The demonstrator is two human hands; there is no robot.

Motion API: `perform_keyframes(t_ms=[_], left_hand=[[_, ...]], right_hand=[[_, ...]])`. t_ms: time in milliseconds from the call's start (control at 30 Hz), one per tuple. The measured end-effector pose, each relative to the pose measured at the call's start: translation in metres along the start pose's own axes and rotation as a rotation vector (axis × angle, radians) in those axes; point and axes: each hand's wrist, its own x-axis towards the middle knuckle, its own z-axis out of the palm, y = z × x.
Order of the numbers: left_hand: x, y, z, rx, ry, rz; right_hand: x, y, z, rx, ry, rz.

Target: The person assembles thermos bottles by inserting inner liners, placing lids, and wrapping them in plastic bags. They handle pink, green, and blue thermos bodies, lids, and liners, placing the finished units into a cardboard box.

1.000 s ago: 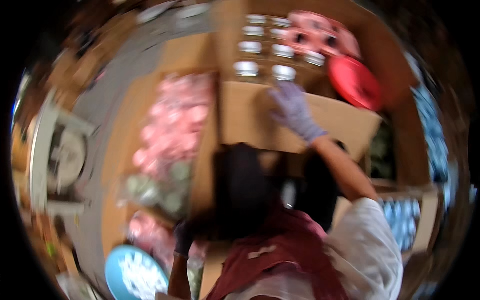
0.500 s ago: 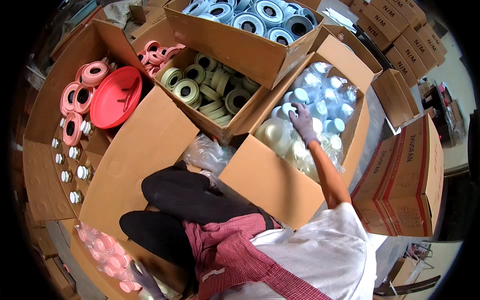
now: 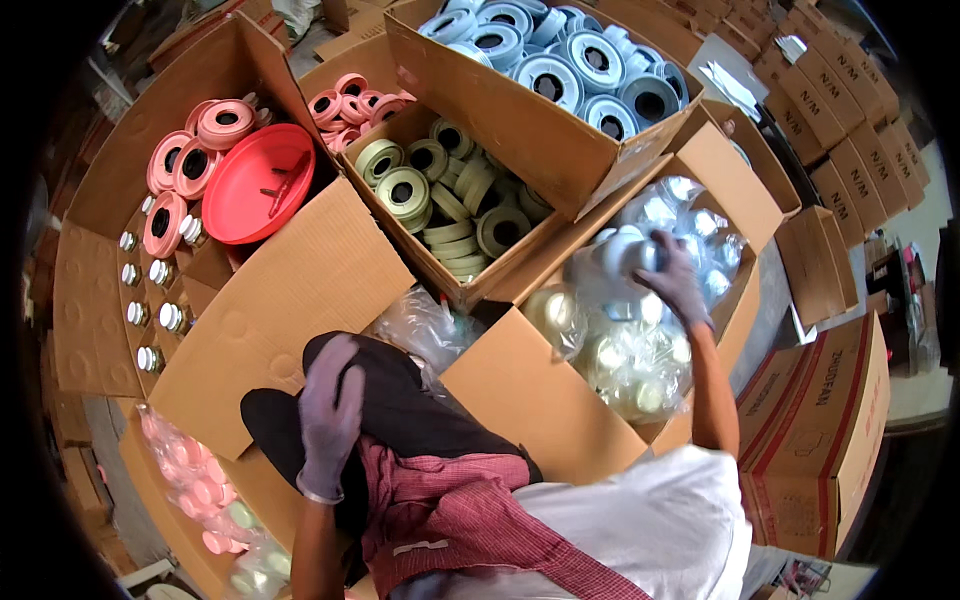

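Observation:
My right hand [image 3: 680,285], in a grey-purple glove, is in the open carton on the right. Its thumb and fingers close round a pale blue cup-shaped piece [image 3: 622,258], blurred by motion. Clear bags of blue pieces [image 3: 715,240] lie beyond it, and bags of pale yellow-green ones [image 3: 630,365] lie nearer. My left hand [image 3: 332,410], gloved alike, hovers empty over my bent leg with its fingers apart. At the lower left, a carton holds bagged pink round pieces [image 3: 200,485], with some pale green ones beside them.
Open boxes hold blue ring-shaped parts [image 3: 595,60], olive-green ones [image 3: 450,190] and pink ones [image 3: 195,165]. A red basin [image 3: 258,185] rests above white-capped jars [image 3: 160,272]. Carton flaps [image 3: 285,310] jut out between the boxes. Red-striped cartons [image 3: 815,430] stand at the right.
My left hand has come up from the pink pieces' carton to above my leg. My right hand has shifted slightly right and grips a pale blue piece. The view has tilted.

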Motion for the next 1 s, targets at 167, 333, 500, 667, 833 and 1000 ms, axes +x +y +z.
perform_keyframes(t_ms=[167, 333, 500, 667, 833, 1000], left_hand=[[0.049, 0.040, 0.054, -0.658, -0.116, -0.264], [0.084, 0.007, -0.009, -0.583, 0.172, 0.013], [0.100, -0.052, -0.097, -0.435, -0.090, -0.403], [0.064, -0.123, -0.118, -0.277, 0.273, -0.097], [0.010, -0.121, -0.152, -0.432, 0.104, -0.195], [-0.048, -0.082, -0.159, -0.937, -0.244, -0.152]], right_hand=[[-0.083, -0.116, -0.106, 0.643, 0.071, -0.056], [-0.130, -0.189, -0.049, 0.044, 0.071, -0.863], [-0.094, -0.311, -0.020, -0.433, 0.105, -1.968], [-0.064, -0.392, -0.023, -0.360, 0.207, -2.422], [0.014, -0.485, -0.012, -0.278, -0.073, -1.630], [0.123, -0.526, 0.147, -0.283, -0.244, -0.960]])
